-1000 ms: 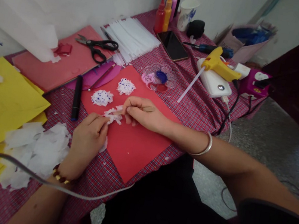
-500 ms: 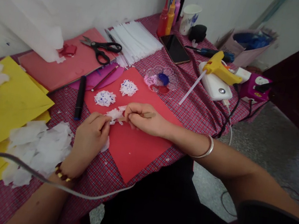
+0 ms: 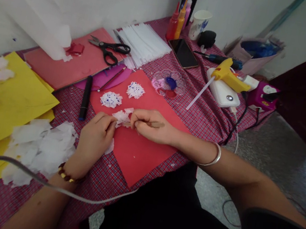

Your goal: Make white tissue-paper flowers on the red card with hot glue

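The right hand (image 3: 155, 125) pinches a tan stick (image 3: 158, 124), its long axis running leftward to the white paper tuft (image 3: 121, 117) between both hands; the left hand (image 3: 96, 132) is nearer, its fingertips pinching the tuft's left edge. Beneath lies a red sheet (image 3: 137, 158), one corner near the bench's (image 3: 113, 180) front edge.

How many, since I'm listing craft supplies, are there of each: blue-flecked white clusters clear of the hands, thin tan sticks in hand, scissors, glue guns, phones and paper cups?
Blue-flecked clusters: 2
Thin tan stick: 1
Scissors: 1 pair
Glue gun: 1
Phone: 1
Paper cup: 1
Total: 7
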Demonstrator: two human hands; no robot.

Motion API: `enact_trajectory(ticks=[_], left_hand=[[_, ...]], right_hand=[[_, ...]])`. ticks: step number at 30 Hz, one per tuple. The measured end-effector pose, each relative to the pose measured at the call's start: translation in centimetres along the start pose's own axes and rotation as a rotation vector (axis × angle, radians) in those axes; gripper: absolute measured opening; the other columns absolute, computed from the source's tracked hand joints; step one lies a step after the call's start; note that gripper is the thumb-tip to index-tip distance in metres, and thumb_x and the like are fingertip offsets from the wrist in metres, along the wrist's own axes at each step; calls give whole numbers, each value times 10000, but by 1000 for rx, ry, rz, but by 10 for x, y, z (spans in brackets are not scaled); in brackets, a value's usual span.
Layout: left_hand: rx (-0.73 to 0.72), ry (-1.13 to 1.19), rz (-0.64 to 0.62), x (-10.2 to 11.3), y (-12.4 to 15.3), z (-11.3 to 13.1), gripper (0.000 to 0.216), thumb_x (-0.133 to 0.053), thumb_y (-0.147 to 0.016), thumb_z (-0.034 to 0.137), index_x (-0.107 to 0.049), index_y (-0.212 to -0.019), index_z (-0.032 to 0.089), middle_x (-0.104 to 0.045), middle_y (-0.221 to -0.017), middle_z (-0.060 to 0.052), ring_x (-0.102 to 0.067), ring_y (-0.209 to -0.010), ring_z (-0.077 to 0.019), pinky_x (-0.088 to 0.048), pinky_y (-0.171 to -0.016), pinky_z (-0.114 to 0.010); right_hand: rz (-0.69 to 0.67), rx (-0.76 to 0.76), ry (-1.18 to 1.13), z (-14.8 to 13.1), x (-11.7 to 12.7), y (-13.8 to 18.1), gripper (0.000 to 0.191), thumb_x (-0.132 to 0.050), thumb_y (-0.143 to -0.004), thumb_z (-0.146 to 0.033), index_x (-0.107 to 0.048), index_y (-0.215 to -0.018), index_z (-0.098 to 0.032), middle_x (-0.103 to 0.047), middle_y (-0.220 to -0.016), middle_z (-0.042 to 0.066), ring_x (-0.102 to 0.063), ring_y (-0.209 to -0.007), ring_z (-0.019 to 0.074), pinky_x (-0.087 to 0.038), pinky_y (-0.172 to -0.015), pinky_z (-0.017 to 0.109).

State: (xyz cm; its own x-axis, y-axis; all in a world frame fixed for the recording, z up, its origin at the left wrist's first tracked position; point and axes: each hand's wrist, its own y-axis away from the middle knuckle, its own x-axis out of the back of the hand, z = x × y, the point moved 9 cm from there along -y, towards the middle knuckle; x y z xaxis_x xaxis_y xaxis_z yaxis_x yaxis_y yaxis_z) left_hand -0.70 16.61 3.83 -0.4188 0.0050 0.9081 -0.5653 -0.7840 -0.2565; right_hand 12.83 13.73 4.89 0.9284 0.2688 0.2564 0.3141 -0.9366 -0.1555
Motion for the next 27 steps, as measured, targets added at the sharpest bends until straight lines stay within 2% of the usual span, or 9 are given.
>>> enact_trajectory(ticks=[5, 9, 15, 27], left_hand=[[7, 3, -10, -2, 0, -1, 212, -451, -960, 286, -637, -884, 218, -667, -895, -62, -650, -853, -227, -513, -787, -341], [4, 5, -12, -3, 0, -1, 209, -453, -960, 282, -632, -880, 212, -656, -892, -67, -646, -865, -236, -508, -784, -342], [21, 34, -13, -4, 1, -2, 170, -468, -939, 250, -627, -891, 215, -639, -901, -61, -643, -862, -227, -499, -767, -325], [8, -12, -46, -5, 0, 0, 198, -448, -953, 248, -631, -909, 189, -653, -921, -78, -641, -858, -234, -503, -752, -336]], right_hand=[[19, 75, 177, -2, 0, 2, 155, -416, -798, -112, -551, -769, -182, -571, -719, -30, -479, -627, 93, -365, -627, 230], [51, 142, 230, -7, 1, 6, 157, -414, -810, -135, -562, -792, -185, -547, -676, -38, -464, -576, 90, -352, -600, 227], [-1, 203, 287, -12, -7, 7, 161, -410, -815, -134, -555, -763, -180, -537, -640, -27, -473, -562, 100, -347, -589, 232], [-8, 185, 337, -7, -10, 5, 127, -405, -833, -157, -522, -791, -185, -522, -651, -29, -441, -565, 101, -328, -594, 240]])
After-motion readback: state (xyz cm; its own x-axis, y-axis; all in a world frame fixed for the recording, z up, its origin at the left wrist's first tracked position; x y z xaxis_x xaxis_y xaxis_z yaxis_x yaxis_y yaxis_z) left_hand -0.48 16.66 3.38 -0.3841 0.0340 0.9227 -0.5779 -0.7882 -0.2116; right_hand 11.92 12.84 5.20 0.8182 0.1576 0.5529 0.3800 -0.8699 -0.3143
